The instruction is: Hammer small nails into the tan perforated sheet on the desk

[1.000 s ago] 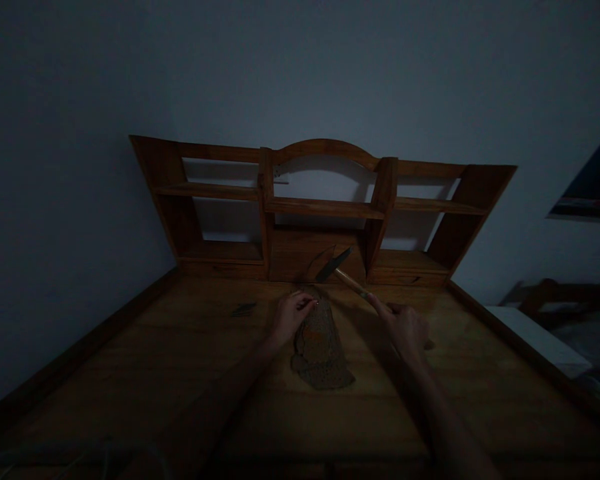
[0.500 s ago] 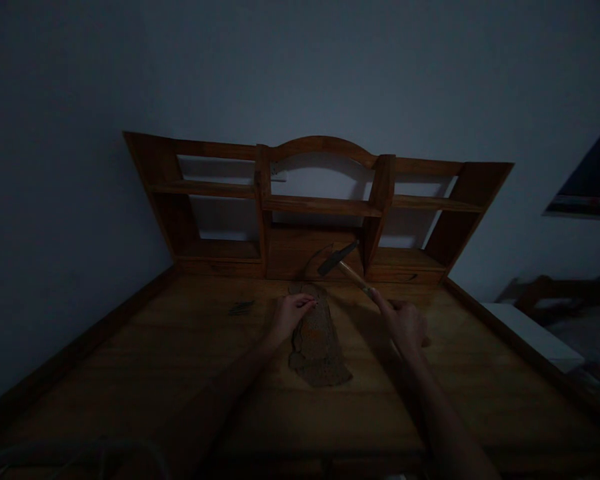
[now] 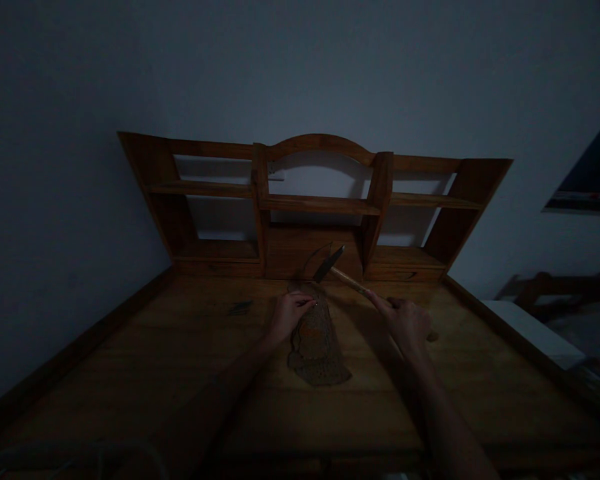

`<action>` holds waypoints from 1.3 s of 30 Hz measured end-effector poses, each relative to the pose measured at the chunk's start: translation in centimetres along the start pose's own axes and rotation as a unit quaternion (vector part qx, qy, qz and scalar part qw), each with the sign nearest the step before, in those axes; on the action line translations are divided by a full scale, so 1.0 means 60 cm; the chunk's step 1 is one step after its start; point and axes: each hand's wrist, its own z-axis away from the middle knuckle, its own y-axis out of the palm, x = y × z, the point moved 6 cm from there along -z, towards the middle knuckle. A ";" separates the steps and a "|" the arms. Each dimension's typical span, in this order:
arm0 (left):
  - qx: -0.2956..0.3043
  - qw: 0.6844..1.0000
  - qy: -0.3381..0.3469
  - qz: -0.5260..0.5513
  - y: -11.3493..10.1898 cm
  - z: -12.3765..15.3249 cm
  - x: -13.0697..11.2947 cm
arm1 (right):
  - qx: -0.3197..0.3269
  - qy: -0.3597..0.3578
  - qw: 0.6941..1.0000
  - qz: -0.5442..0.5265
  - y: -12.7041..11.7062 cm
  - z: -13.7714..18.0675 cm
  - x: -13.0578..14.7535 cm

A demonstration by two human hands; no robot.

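Observation:
My right hand (image 3: pixel 406 325) grips the wooden handle of a hammer (image 3: pixel 341 271), whose dark metal head is raised over the far end of a rough brown piece of material (image 3: pixel 317 344) lying on the wooden bed board (image 3: pixel 180 360). My left hand (image 3: pixel 289 311) pinches something small, too dim to name, at the top left edge of that piece, just below the hammer head. The scene is very dark.
A wooden headboard with open shelves (image 3: pixel 315 203) stands against the wall behind the board. A small dark heap, perhaps nails (image 3: pixel 240 307), lies left of my left hand. Raised wooden rails edge the board on both sides. Furniture stands at the right.
The hammer head has swung slightly, up and then back down toward my left fingers. My left hand stays pinched at the same spot on the brown piece.

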 end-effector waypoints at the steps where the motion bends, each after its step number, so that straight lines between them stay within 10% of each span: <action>1: -0.002 1.000 0.002 -0.001 0.000 0.000 0.000 | 0.001 -0.003 1.000 0.005 0.000 0.000 0.001; 39: 0.002 1.000 0.013 -0.002 -0.005 0.008 -0.004 | 0.005 -0.013 0.998 0.066 -0.027 -0.009 0.007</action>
